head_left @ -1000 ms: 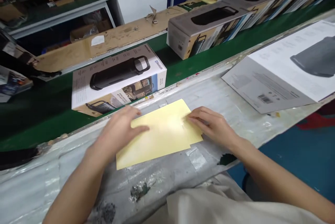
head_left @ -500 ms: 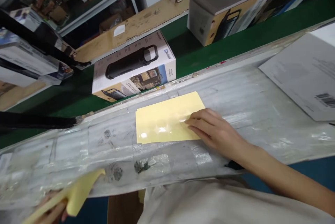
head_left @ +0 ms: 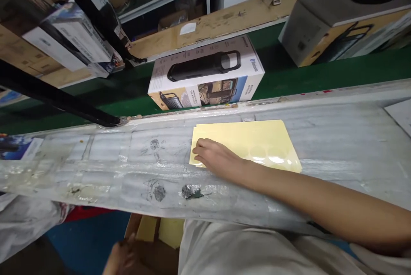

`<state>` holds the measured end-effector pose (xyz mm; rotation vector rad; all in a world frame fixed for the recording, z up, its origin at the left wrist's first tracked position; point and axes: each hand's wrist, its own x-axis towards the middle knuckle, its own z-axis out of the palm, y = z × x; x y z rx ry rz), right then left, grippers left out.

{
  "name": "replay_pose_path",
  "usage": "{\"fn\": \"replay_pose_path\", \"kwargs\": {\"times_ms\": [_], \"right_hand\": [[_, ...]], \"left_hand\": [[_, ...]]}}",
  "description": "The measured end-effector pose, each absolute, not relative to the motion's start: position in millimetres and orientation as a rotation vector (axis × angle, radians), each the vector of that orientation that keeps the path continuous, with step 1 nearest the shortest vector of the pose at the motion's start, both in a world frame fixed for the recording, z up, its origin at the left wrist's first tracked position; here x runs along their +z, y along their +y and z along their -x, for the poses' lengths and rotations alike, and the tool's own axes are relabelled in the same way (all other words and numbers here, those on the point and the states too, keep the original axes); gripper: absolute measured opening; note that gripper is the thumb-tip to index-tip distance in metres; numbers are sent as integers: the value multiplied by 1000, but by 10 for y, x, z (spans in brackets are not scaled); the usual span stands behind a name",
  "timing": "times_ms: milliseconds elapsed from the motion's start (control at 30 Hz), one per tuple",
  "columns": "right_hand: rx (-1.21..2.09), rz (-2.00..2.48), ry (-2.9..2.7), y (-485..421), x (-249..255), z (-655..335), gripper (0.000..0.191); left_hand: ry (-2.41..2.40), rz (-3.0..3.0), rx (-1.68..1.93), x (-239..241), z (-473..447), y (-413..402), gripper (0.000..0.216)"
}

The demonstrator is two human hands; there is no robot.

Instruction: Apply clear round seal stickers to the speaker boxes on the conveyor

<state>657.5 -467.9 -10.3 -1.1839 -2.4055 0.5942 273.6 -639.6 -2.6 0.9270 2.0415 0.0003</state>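
Observation:
A small stack of yellow sticker sheets lies on the plastic-covered bench, its edges slightly offset. Glossy clear round stickers catch the light along its near side. My right hand rests over the left end of the stack, fingers bent and pressed together at the sheet. Whatever is between its fingertips is hidden. Low at the bottom, my left hand is over an open cardboard box below the bench edge. It is blurred, and no sheet shows in it. Yellow sheets are inside that box.
A speaker box stands on the green conveyor behind the bench, with another box farther right. A black post slants across the left. A person's pale sleeve shows at lower left.
My left hand, which held a curled yellow sheet, is now down at the cardboard box without it. My right hand has shifted from the stack's right end to its left end. The view has turned left.

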Motion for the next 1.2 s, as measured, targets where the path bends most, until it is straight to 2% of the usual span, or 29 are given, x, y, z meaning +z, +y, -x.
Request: {"fn": "replay_pose_path", "kwargs": {"times_ms": [133,233,300,467,633,967,1067,1200], "right_hand": [[514,1191,-2458,-4705,-119,-6581,16],[420,1195,-2421,-4835,-132,-6782,12],[320,1222,-2357,-4927,-159,-6943,10],[176,1289,-2266,-5072,-210,-7170,14],[304,1262,-2315,-5037,-109,-7145,13],[434,1248,-2481,-4858,-45,-7115,19],[492,1265,-2518,-4832,-25,-7111,13],[521,1269,-2408,-4878,-18,-7142,15]], "left_hand": [[1787,-1052,131,581,-2619,-5825,67],[1531,-1485,149,1012,-3050,-5249,42],[1323,-1756,170,1070,-3567,-4827,34],[902,-2248,290,502,-4884,-3994,25],[799,-2374,260,2,-5246,-3750,20],[773,-2353,348,-121,-5183,-3745,16],[767,-2369,342,-117,-5183,-3745,16],[763,-2389,325,-104,-5173,-3754,18]]}}
